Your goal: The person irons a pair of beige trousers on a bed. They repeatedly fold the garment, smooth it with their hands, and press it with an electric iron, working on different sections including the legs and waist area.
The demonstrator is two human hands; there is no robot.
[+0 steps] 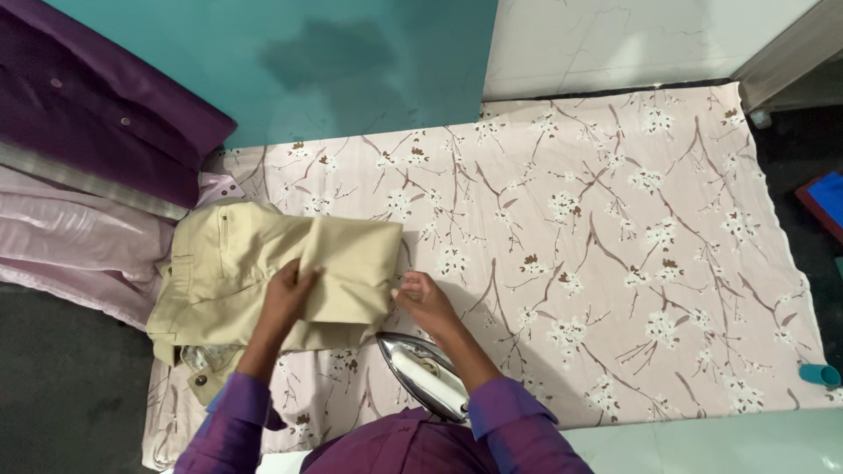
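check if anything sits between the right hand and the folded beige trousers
Nothing visible does. The right hand rests at the right edge of the folded beige trousers; the iron sits below it, nearer the person, and the left hand lies on the trousers.

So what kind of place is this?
Probably a home ironing spot: a flowered sheet spread flat as a pad, an iron by the hands, beige trousers being folded, shirts piled alongside.

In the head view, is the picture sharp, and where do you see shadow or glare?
Head view: mostly sharp, evenly lit; a dark soft shadow lies on the teal wall; the iron shows bright glare; straight edges bow slightly toward the frame corners.
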